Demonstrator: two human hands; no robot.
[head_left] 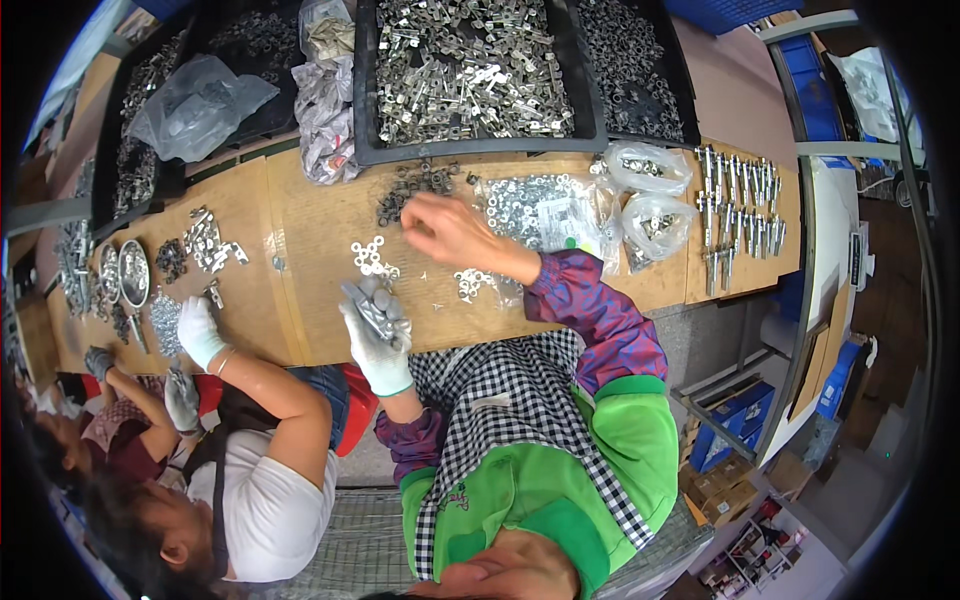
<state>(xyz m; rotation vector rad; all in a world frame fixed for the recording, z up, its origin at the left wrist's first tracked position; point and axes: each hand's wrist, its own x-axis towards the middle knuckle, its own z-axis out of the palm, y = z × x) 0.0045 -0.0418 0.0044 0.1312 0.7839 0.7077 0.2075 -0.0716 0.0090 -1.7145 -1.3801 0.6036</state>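
My left hand wears a white glove with grey on the palm side. It is palm up above the table's near edge, fingers curled; whatever lies in them blends with the grey and I cannot make it out. My bare right hand reaches across to a pile of small dark metal rings, its fingers bent together at the pile's edge. Any piece between those fingertips is hidden. Just beyond my left hand lie white washers. More white washers sit below my right wrist.
A black tray of metal fittings stands at the back. Clear bags of parts and rows of metal bolts lie to the right. At left, a co-worker's gloved hand is near small parts and a round metal bowl.
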